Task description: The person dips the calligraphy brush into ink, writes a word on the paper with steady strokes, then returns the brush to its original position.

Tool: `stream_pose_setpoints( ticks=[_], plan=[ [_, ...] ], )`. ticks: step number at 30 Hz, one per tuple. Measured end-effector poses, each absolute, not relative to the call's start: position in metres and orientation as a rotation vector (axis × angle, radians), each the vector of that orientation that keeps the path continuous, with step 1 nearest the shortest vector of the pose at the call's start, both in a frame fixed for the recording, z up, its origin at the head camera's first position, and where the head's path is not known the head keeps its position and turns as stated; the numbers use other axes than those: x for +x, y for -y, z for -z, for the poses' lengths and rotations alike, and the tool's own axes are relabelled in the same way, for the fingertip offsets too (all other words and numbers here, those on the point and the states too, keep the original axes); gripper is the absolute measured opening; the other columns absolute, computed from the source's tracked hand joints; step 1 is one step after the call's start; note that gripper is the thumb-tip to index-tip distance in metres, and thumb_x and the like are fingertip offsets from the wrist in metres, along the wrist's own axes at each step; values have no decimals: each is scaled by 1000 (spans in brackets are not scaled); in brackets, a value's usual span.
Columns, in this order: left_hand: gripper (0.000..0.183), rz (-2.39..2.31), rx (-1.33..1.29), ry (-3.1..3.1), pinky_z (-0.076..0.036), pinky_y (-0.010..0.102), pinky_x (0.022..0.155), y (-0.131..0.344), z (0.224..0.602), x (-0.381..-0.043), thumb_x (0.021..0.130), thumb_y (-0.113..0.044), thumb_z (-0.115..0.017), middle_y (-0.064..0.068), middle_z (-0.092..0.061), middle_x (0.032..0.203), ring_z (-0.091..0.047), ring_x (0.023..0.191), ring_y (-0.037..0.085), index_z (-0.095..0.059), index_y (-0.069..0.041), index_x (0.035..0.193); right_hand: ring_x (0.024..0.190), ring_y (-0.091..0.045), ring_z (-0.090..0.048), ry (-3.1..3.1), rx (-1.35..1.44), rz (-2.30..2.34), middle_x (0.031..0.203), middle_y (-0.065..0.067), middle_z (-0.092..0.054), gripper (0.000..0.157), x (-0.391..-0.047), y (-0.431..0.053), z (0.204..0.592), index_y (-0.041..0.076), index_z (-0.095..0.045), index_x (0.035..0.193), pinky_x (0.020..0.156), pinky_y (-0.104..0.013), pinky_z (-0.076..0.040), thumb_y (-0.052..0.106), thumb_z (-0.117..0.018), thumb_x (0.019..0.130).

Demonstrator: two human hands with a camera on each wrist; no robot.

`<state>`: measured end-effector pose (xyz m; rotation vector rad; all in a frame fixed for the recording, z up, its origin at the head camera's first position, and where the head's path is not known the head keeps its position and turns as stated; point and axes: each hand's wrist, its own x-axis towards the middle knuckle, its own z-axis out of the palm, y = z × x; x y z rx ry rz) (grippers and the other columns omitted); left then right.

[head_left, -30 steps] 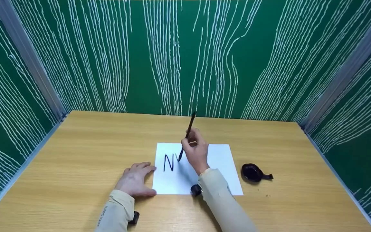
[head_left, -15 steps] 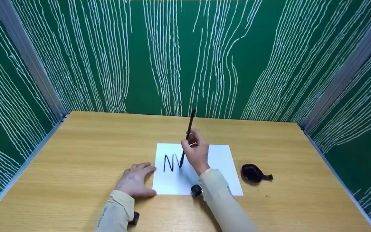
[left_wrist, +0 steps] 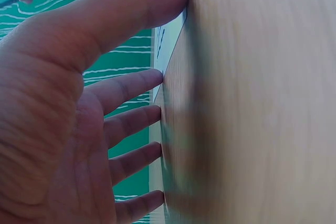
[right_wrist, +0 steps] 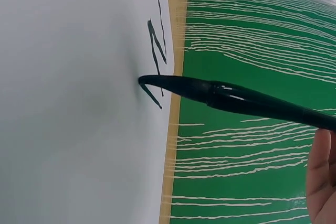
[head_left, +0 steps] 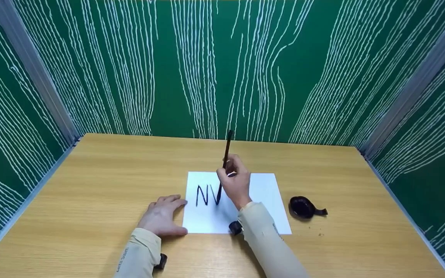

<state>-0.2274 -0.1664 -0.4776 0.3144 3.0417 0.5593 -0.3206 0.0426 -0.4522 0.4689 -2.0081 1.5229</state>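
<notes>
Pinched in my right hand (head_left: 236,184) is a dark paintbrush (right_wrist: 244,99), its handle leaning up and away. The brush tip touches a white sheet of paper (head_left: 264,200), at the lower end of a black stroke right of a black letter N (head_left: 202,195). Part of the sheet is hidden by my right hand and sleeve. My left hand (head_left: 160,214) rests with spread fingers at the sheet's left edge. In the left wrist view the thumb (left_wrist: 152,2) and fingertips press down on the table (left_wrist: 252,103), the thumb and forefinger at the paper.
A small black dish with a short handle (head_left: 302,207) stands right of the paper. A few specks lie on the table near it. Green walls with white wavy lines (head_left: 230,77) rise behind and on both sides of the table.
The brush tip has moved down the paper, lengthening the black stroke beside the N. The handle has tipped slightly left and more upright. My left hand has stayed in place.
</notes>
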Motion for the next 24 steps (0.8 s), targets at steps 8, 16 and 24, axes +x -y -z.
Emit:
stream_pose_setpoints(
  ticks=[8,16,24],
  plan=[
    [81,-552,313,-3039,-29,52,95,166,478,-229,51,-50,-72,0,-39,135,-34,123,26,-47,-28,125,61,-8,-53,2009,455,-1502,68,4,-54,21,-321,-44,451,22,-56,92,49,-26,-48,9,-55,76],
    [79,-563,333,-3058,-30,52,94,167,480,-228,51,-50,-72,0,-41,134,-35,122,26,-48,-28,123,61,-7,-54,1981,447,-1488,68,5,-56,23,-324,-45,453,22,-56,92,49,-23,-48,6,-54,75],
    [78,-552,359,-3083,-33,52,91,167,480,-228,51,-50,-72,1,-42,132,-37,120,25,-49,-27,122,66,-7,-54,2005,414,-1478,73,6,-56,22,-325,-47,454,21,-56,93,53,-24,-49,6,-54,76]
  ],
)
